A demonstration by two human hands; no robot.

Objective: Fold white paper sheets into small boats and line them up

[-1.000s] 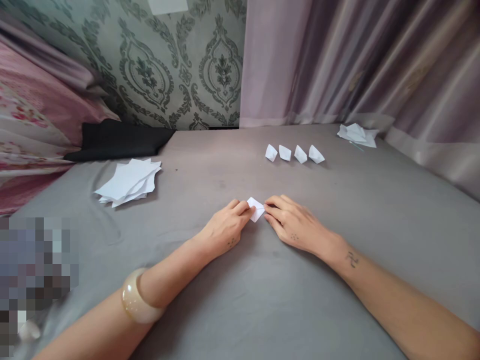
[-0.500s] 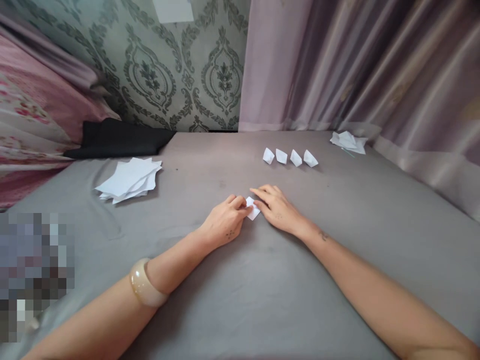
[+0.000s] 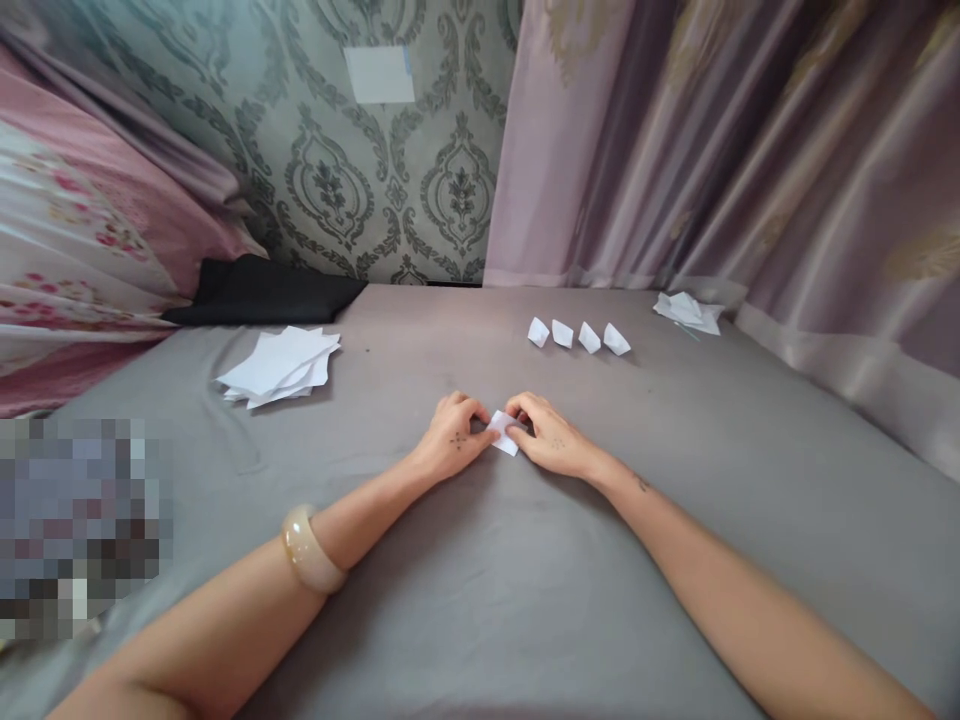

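Note:
A small folded piece of white paper (image 3: 504,434) is held low over the grey sheet (image 3: 480,590), between my two hands. My left hand (image 3: 457,436) pinches its left edge, thumb on the near face and fingers behind. On the other side my right hand (image 3: 551,434) grips the right edge, thumb pressed on the face and index finger curled at the top. Beyond the hands, several small folded white paper shapes (image 3: 589,338) stand in a row. The undersides of the fingers are hidden.
A loose stack of white paper (image 3: 281,365) lies at the left. More white paper (image 3: 688,311) is at the far right, with a thin greenish stick (image 3: 686,330) beside it. Black cloth (image 3: 270,290) lies at the back left, near curtains (image 3: 600,150) and a patterned wall (image 3: 330,190).
My right hand has come from the paper's right tip, reached over it, and now pinches its right side. The paper appears turned and more compact. The camera view has tilted upward.

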